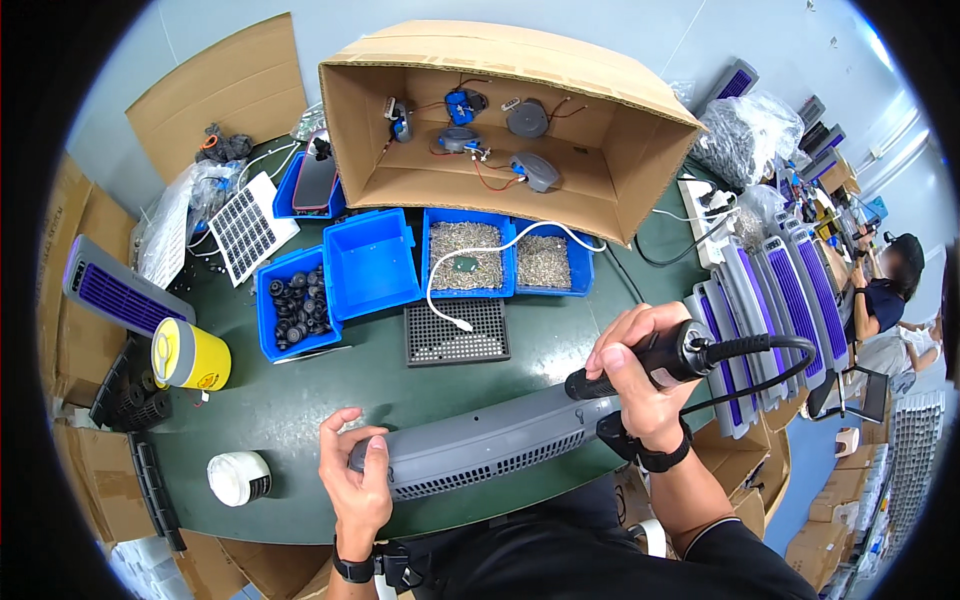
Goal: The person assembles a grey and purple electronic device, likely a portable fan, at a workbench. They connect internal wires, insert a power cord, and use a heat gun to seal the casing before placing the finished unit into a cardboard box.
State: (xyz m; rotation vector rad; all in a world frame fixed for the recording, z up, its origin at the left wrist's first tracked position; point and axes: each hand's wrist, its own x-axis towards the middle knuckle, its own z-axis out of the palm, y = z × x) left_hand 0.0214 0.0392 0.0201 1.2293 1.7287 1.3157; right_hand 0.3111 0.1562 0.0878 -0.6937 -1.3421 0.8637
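My right hand [650,395] is wrapped round a black corded electric screwdriver [672,358], its nose pointing left and down over the right part of a long grey plastic housing [490,437]. Whether its tip touches the housing is hidden. My left hand [358,485] grips the housing's left end, thumb on top and fingers round the far side. The housing lies along the table's near edge, a row of slots on its near side and small holes along its top. The screwdriver's cable [790,342] loops off to the right.
Blue bins of small screws [465,255] and black knob-like parts [298,310] stand beyond the housing, behind a black perforated tray [457,350]. A cardboard box [620,150] holds several motors. Purple-grey units [735,340] crowd the right. A yellow tub [205,357] and white jar [237,478] stand left.
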